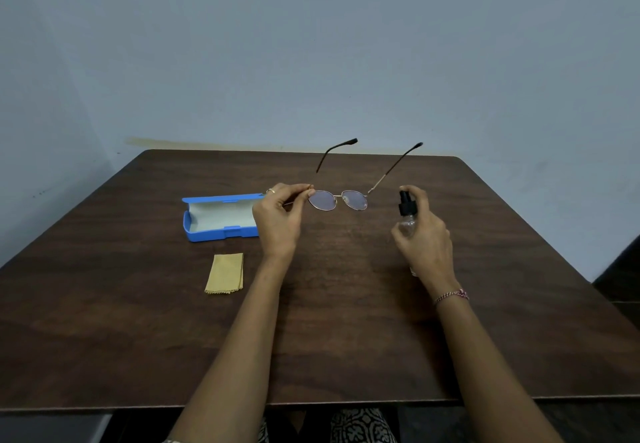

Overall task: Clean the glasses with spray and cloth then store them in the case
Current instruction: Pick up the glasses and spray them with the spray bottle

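My left hand pinches the left hinge of thin gold-rimmed glasses, holding them above the table with both temples unfolded and pointing away from me. A little to the right of the lenses, my right hand grips a small clear spray bottle with a black nozzle; the index finger rests on top of the nozzle, which faces the glasses. The blue glasses case lies open, showing its white lining, just left of my left hand. A folded yellow cloth lies flat in front of the case.
The dark wooden table stands against a pale wall. Its rounded far corners and near edge are in view. A dark piece of furniture sits off the table's right side.
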A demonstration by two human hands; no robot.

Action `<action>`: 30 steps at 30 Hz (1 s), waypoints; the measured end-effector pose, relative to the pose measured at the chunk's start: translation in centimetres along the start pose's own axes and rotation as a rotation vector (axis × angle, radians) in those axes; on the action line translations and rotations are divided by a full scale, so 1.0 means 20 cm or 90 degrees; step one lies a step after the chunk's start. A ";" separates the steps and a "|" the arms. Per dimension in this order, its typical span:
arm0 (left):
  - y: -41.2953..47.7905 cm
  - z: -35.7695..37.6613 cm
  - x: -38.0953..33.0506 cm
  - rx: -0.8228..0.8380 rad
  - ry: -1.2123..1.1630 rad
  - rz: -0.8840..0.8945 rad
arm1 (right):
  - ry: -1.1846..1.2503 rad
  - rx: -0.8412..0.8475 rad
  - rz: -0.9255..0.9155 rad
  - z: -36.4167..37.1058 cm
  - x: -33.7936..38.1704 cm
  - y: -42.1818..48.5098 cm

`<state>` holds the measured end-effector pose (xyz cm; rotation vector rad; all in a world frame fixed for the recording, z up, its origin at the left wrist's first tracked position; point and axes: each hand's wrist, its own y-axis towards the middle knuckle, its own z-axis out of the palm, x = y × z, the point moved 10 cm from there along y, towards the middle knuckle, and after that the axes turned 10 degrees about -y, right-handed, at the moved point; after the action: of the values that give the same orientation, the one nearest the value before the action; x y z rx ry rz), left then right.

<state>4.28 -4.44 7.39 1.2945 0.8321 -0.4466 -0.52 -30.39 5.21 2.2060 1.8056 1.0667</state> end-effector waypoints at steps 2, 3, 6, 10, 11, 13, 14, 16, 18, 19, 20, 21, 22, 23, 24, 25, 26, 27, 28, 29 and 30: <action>0.00 0.00 0.01 -0.005 0.008 -0.004 | -0.009 0.002 0.003 0.00 0.00 0.00; 0.00 -0.01 0.01 -0.008 0.014 -0.004 | -0.019 0.007 0.001 0.01 0.00 0.00; 0.00 -0.02 0.03 -0.022 0.021 -0.036 | -0.027 0.014 -0.003 0.02 0.00 0.00; -0.03 0.00 0.18 -0.066 -0.054 -0.234 | -0.017 0.016 -0.017 0.02 0.00 0.01; -0.05 0.02 0.24 -0.076 -0.116 -0.301 | -0.019 0.016 -0.023 0.03 0.01 0.01; -0.11 0.08 0.31 -0.082 -0.229 -0.405 | 0.000 0.000 -0.031 0.01 0.03 0.01; -0.13 0.11 0.33 -0.076 -0.267 -0.444 | 0.017 -0.011 -0.040 0.00 0.04 0.00; -0.17 0.16 0.36 -0.064 -0.339 -0.513 | 0.037 -0.032 -0.065 -0.01 0.08 -0.01; -0.21 0.20 0.36 -0.057 -0.405 -0.576 | 0.030 -0.040 -0.084 -0.01 0.11 -0.02; -0.22 0.21 0.36 -0.051 -0.425 -0.603 | 0.024 -0.041 -0.090 -0.01 0.13 -0.02; -0.24 0.22 0.35 -0.043 -0.436 -0.625 | 0.023 -0.043 -0.095 -0.01 0.13 -0.02; -0.25 0.24 0.35 -0.033 -0.446 -0.643 | 0.026 -0.044 -0.096 -0.01 0.14 -0.02; -0.26 0.25 0.34 -0.023 -0.450 -0.658 | 0.032 -0.046 -0.097 -0.01 0.15 -0.02; -0.27 0.27 0.34 -0.014 -0.453 -0.670 | 0.034 -0.045 -0.098 -0.01 0.15 -0.03; -0.28 0.27 0.34 -0.007 -0.452 -0.678 | 0.031 -0.043 -0.099 -0.01 0.16 -0.03; -0.28 0.28 0.33 -0.002 -0.453 -0.683 | 0.026 -0.039 -0.098 -0.01 0.16 -0.03; -0.28 0.28 0.33 0.001 -0.453 -0.684 | 0.020 -0.036 -0.094 -0.01 0.16 -0.03; -0.28 0.28 0.33 0.002 -0.453 -0.684 | 0.018 -0.037 -0.088 -0.01 0.16 -0.02; -0.28 0.28 0.33 0.003 -0.453 -0.685 | 0.022 -0.042 -0.079 -0.01 0.15 -0.02; -0.28 0.28 0.33 0.004 -0.454 -0.688 | 0.027 -0.048 -0.072 -0.02 0.14 -0.02; -0.28 0.28 0.33 0.004 -0.456 -0.691 | 0.028 -0.052 -0.070 -0.02 0.13 -0.02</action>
<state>6.11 -10.16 -1.03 0.4884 0.8374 -1.6528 -0.92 -28.05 6.57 2.0284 1.8416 1.1531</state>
